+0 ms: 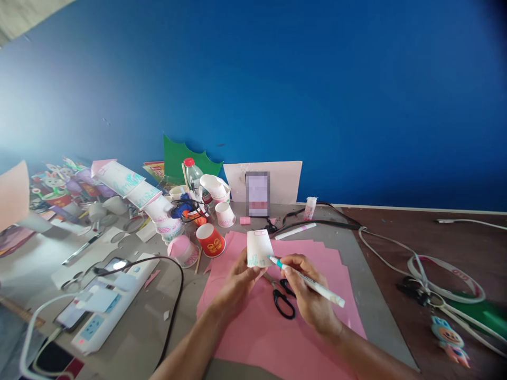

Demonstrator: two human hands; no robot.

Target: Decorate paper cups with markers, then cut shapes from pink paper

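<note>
My left grip (244, 273) is closed around the lower part of a white paper cup with a small pink outline near its top and teal marks low on its side (260, 248); I hold it up over the stacked pink paper sheets (253, 331). My right grip (298, 270) is clamped on a white marker with a teal tip (317, 285), its point at the cup's side, near the teal marks; I cannot tell if it touches. Below my hands, black-handled metal scissors (283, 304) lie on the pink sheets. On the grey surface (380, 315), a red paper cup with a yellow design (210, 240) stands left of the sheets, just beside a pink-and-white paper cup with a pink cone (182, 250). Past the sheets, a phone with a blurred screen (258, 194) stands upright against a pale pink board (285, 182).
</note>
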